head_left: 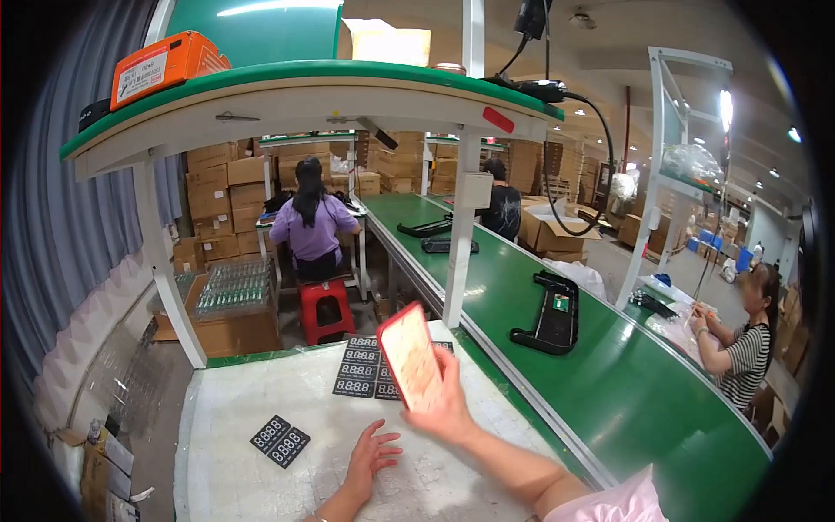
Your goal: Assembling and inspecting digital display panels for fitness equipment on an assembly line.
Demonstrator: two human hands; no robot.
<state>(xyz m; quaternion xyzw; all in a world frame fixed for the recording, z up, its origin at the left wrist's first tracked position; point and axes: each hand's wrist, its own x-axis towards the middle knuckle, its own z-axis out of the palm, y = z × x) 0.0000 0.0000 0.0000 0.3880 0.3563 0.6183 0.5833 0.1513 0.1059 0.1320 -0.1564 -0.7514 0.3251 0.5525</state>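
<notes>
Phone (411,361), red-edged and bright-faced, is being held near-upright, its top tilted left, above the table (222,404).

The scene is brightly lit, with small ceiling lights (795,135) dotting the upper right and 1 tube lamp (725,111) burning out to white there. A white streak glares across the green panel (252,35) at upper left; paler reflections mark the green belt (639,374) at right. The phone (410,361) near centre looks washed out and slightly blurred. Fisheye distortion bows the shelf (348,71), and black vignetting swallows all 4 corners.
</notes>
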